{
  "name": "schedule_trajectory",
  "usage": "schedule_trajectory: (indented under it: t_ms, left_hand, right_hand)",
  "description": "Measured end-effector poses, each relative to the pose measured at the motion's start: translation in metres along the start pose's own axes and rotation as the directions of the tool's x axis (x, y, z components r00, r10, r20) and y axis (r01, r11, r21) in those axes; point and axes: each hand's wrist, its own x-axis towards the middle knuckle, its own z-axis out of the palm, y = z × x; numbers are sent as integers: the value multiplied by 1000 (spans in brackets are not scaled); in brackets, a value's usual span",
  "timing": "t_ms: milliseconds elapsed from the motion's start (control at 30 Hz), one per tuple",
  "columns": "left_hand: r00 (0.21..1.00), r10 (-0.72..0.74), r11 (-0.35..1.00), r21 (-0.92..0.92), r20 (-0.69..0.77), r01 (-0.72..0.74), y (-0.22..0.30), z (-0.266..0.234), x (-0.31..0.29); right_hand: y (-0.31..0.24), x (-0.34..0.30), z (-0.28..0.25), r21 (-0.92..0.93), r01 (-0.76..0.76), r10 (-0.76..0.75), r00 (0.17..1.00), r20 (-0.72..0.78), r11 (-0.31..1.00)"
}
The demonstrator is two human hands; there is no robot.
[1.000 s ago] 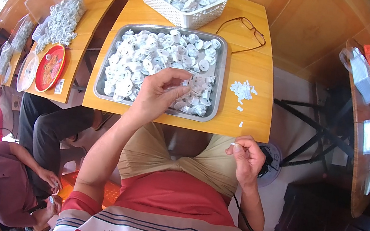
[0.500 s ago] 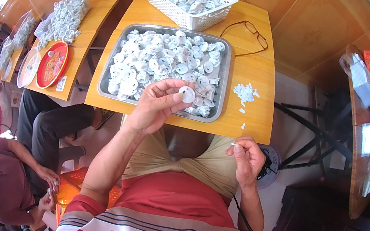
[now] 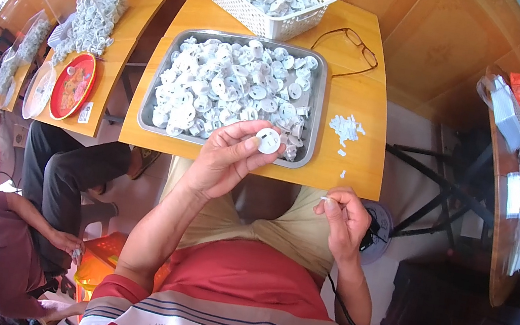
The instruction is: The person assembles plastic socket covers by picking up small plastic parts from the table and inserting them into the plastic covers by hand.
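Between the thumb and fingers of my left hand (image 3: 227, 157) is a round white plastic part (image 3: 268, 141), its flat face with small slots turned up. It is held over the near edge of a metal tray (image 3: 314, 123) heaped with similar white parts (image 3: 218, 84). My right hand (image 3: 345, 220) is off the table's near edge, thumb and forefinger pinching a small white plastic piece (image 3: 325, 199). A little pile of like small white pieces (image 3: 346, 128) lies on the table right of the tray, with a couple of strays closer to me.
Behind the tray stands a white perforated basket (image 3: 271, 27) full of white parts. Eyeglasses (image 3: 354, 38) lie on the wooden table (image 3: 368, 166). At left, another table bears a red-rimmed plate (image 3: 85, 91) and a heap of white parts (image 3: 95, 21); a seated person (image 3: 0, 237) works below it.
My left hand has shifted slightly right, and the round part's face is tilted up more. My right hand with its small piece has moved a touch left. The neighbour's hands have moved apart.
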Motion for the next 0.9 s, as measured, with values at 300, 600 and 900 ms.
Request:
schedule_trajectory:
  t_ms: [300, 600, 900]
  left_hand:
    - [998, -63, 996, 59, 9, 63, -15, 1, -8]
    - [996, -69, 991, 116, 55, 62, -23, 9, -14]
    - [994, -39, 982, 189, 104, 19, -31, 6, -12]
  right_hand:
    - [-21, 29, 18, -135, 148, -139, 988, 71, 980]
    - [-29, 42, 35, -303, 291, -258, 955, 144, 908]
    - [-29, 45, 40, -436, 384, -336, 923, 186, 814]
